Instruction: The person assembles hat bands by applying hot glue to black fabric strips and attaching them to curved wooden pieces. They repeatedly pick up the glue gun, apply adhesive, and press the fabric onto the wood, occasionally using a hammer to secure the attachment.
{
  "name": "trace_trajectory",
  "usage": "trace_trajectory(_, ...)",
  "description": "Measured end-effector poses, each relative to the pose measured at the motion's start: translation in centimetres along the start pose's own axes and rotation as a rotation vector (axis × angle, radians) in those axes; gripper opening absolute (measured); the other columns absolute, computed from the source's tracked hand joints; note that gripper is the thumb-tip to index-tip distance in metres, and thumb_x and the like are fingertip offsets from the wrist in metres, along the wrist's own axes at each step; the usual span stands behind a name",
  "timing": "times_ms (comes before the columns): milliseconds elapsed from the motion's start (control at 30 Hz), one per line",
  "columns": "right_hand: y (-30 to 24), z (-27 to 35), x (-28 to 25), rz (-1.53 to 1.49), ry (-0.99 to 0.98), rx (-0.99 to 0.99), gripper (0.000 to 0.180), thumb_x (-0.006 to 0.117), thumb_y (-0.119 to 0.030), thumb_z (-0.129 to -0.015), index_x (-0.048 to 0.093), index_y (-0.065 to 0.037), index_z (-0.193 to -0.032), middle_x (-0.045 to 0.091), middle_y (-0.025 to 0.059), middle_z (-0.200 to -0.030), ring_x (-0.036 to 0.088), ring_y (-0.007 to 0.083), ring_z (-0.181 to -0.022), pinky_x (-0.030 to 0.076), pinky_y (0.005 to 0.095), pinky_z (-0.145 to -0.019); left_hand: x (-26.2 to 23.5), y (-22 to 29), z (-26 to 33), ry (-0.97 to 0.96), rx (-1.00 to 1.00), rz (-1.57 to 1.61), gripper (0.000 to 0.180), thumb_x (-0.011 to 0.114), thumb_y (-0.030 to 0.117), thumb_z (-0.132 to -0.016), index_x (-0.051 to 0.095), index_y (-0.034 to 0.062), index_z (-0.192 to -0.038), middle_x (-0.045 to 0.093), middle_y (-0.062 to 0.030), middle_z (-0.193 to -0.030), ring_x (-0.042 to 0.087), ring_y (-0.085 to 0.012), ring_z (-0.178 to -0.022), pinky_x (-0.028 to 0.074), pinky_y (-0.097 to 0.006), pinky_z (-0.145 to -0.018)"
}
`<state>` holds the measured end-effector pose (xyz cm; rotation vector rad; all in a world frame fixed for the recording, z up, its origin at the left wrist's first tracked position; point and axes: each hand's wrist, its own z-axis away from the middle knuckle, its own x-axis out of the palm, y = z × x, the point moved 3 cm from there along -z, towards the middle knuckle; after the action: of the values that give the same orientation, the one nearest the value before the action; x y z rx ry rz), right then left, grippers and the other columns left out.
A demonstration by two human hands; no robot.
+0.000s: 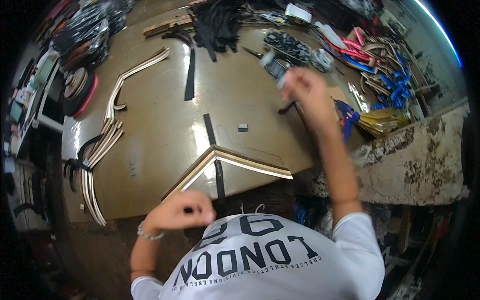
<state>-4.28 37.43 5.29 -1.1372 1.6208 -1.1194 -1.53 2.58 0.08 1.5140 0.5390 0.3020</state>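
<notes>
My right hand [306,92] is stretched out over the right part of the table and blurred by motion. Its fingers pinch one end of a small dark packet with pale ends [274,68], also blurred. Close to the near edge is my left hand [184,209], its fingers curled; whether it holds anything is hidden. Next to it lies a bent, angled bundle of brown, cream and white strips [237,162]. A black strap [219,180] passes under the bend. Beyond the bundle rests a small dark and silver rectangular piece [243,128].
Several cream strips [112,97] line the table's left side. A black strip [190,75] and a heap of black strips [220,25] lie at the back. To the right are a blue glue gun [346,117], a metal tray [286,46] and tangled coloured strips [380,55].
</notes>
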Motion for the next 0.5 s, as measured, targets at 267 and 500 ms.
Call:
trace_trajectory(267, 1.5, 12.7, 15.5, -0.433, -0.257, 0.409, 0.026, 0.068, -0.011, -0.092, 0.062, 0.004, -0.113, 0.064, 0.0055, -0.098, 0.062, 0.0083, -0.083, 0.053, 0.0235, -0.074, 2.0, -1.1, -1.0, 0.748, -0.119, 0.362, 0.017, 0.066, 0.006, -0.093, 0.070, -0.0043, -0.106, 0.065, -0.0046, -0.093, 0.058, -0.0074, -0.073, 0.046, -0.020, -0.063)
trace_trajectory(500, -0.2, 10.1, 14.3, -0.199, -0.391, 0.191, 0.021, 0.071, -0.007, -0.088, 0.069, 0.003, -0.107, 0.065, 0.0065, -0.095, 0.061, 0.0090, -0.085, 0.051, 0.0229, -0.074, 1.9, -1.5, -0.8, 0.745, -0.086, 0.334, 0.003, 0.072, -0.001, -0.085, 0.071, -0.0005, -0.088, 0.065, -0.0006, -0.082, 0.057, -0.0046, -0.073, 0.044, -0.020, -0.065)
